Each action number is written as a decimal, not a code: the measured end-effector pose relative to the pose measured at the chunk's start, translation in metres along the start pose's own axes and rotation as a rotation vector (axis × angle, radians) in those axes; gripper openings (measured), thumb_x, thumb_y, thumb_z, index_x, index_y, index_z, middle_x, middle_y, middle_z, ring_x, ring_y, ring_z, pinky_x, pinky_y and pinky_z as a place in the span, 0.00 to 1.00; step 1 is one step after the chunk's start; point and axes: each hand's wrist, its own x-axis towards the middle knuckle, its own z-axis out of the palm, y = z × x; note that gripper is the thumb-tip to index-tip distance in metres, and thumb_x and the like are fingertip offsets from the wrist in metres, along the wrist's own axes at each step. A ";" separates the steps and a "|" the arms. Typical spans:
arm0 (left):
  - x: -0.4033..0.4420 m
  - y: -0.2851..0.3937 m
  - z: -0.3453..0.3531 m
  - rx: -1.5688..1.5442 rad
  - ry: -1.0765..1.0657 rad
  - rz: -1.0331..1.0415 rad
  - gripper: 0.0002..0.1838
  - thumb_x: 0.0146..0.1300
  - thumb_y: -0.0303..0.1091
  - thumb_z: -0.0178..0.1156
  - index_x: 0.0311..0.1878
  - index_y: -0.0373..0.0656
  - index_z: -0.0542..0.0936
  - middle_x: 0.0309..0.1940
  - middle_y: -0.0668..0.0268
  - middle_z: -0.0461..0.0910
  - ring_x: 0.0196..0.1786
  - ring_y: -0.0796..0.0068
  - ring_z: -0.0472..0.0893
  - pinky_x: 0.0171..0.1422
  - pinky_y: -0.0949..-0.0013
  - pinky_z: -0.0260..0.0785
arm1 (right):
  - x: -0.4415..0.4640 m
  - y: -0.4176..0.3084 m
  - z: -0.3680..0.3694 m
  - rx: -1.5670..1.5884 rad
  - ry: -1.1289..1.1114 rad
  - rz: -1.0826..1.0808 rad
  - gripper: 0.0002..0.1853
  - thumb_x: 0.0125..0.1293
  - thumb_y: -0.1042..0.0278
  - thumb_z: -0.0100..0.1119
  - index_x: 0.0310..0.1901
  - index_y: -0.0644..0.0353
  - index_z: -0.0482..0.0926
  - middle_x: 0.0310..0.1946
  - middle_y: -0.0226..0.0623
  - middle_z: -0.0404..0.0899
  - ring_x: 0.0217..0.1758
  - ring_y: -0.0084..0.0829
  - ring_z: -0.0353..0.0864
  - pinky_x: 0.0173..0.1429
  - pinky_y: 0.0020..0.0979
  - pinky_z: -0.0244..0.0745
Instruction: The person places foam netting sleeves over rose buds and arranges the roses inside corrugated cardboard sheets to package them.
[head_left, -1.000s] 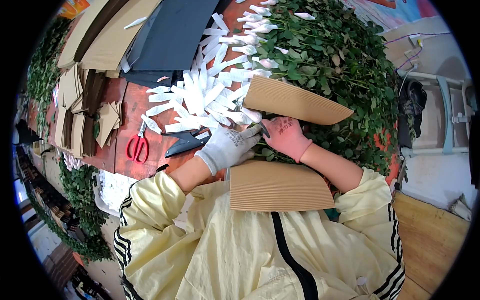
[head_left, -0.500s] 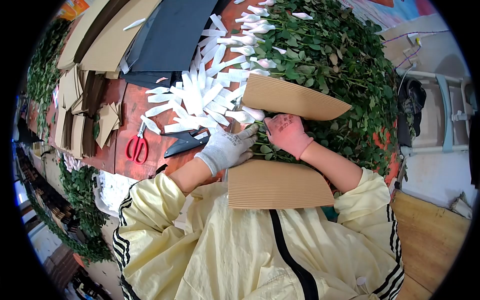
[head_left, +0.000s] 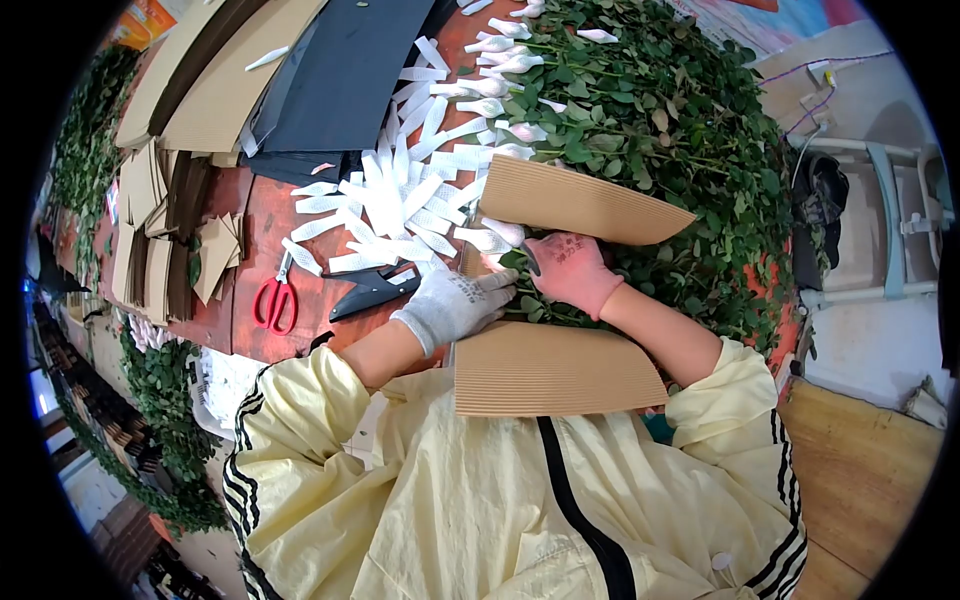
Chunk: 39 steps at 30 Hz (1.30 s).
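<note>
My left hand point(head_left: 458, 306), in a grey-white glove, lies with fingers stretched out toward the green rose stems point(head_left: 545, 306) between two raised flaps of corrugated cardboard. In a pink glove, my right hand point(head_left: 573, 272) has its fingers curled over the stems, just behind sleeved rosebuds point(head_left: 490, 238); its fingertips are partly hidden. The far cardboard flap point(head_left: 585, 200) leans beyond my right hand. Against my jacket stands the near cardboard flap point(head_left: 560, 370). Left of my left hand lies a black stapler-like tool point(head_left: 372, 294).
White mesh sleeves point(head_left: 400, 195) lie heaped on the red table point(head_left: 240, 335). Red-handled scissors point(head_left: 275, 300) are at left. Dark sheets point(head_left: 330, 85) and brown cardboard point(head_left: 225, 100) are stacked behind. Leafy rose stems point(head_left: 660, 110) pile at the right, with a white metal frame point(head_left: 880, 220) beyond.
My left fingers have dropped slightly toward me, uncovering a bit of cardboard by the sleeved buds. My right hand stays nearly in place, and the far flap shifts slightly left.
</note>
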 end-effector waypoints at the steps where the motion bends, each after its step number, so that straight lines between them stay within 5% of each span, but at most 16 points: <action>1: -0.001 0.001 0.000 0.040 0.035 0.002 0.17 0.62 0.48 0.50 0.52 0.57 0.75 0.60 0.74 0.69 0.39 0.68 0.82 0.38 0.56 0.73 | 0.000 0.001 -0.001 0.007 -0.014 -0.002 0.08 0.53 0.65 0.53 0.32 0.57 0.75 0.29 0.40 0.79 0.38 0.40 0.79 0.42 0.40 0.70; 10: 0.012 0.000 -0.016 -0.013 -0.180 0.004 0.19 0.59 0.45 0.53 0.54 0.58 0.73 0.63 0.73 0.65 0.36 0.68 0.82 0.36 0.57 0.73 | 0.006 0.003 0.007 0.164 -0.037 0.044 0.09 0.52 0.67 0.51 0.33 0.58 0.77 0.32 0.42 0.80 0.40 0.40 0.79 0.44 0.41 0.70; 26: -0.001 0.004 -0.012 0.138 -0.033 -0.028 0.19 0.62 0.47 0.50 0.55 0.59 0.73 0.65 0.71 0.62 0.32 0.65 0.82 0.32 0.58 0.73 | -0.010 0.014 -0.002 -0.099 -0.015 -0.028 0.06 0.57 0.66 0.51 0.33 0.57 0.76 0.29 0.34 0.80 0.35 0.36 0.79 0.38 0.38 0.69; 28: 0.000 0.004 -0.008 -0.120 -0.127 -0.139 0.19 0.62 0.50 0.50 0.55 0.62 0.74 0.67 0.73 0.60 0.41 0.65 0.82 0.42 0.39 0.66 | -0.017 0.018 -0.001 -0.151 -0.042 -0.011 0.06 0.59 0.66 0.50 0.33 0.57 0.76 0.27 0.33 0.78 0.33 0.35 0.78 0.37 0.38 0.69; 34: 0.000 -0.001 0.000 -0.090 0.019 -0.034 0.18 0.60 0.47 0.53 0.52 0.58 0.75 0.62 0.72 0.65 0.33 0.68 0.82 0.34 0.53 0.71 | -0.034 0.008 0.001 -0.274 0.023 -0.019 0.08 0.59 0.64 0.51 0.33 0.59 0.74 0.19 0.29 0.69 0.25 0.28 0.74 0.28 0.34 0.67; 36: -0.001 -0.002 -0.002 -0.084 0.028 -0.019 0.18 0.59 0.47 0.53 0.52 0.58 0.75 0.62 0.71 0.65 0.32 0.68 0.82 0.34 0.54 0.71 | -0.034 -0.002 -0.006 -0.259 0.212 -0.025 0.09 0.56 0.62 0.53 0.34 0.58 0.72 0.20 0.29 0.70 0.25 0.28 0.75 0.26 0.31 0.67; 39: 0.000 -0.003 -0.003 -0.061 0.042 -0.012 0.18 0.58 0.47 0.54 0.53 0.58 0.74 0.62 0.71 0.65 0.32 0.69 0.81 0.33 0.54 0.71 | -0.026 0.000 -0.013 -0.281 0.055 -0.005 0.11 0.53 0.61 0.54 0.35 0.57 0.71 0.24 0.31 0.73 0.28 0.31 0.77 0.27 0.33 0.68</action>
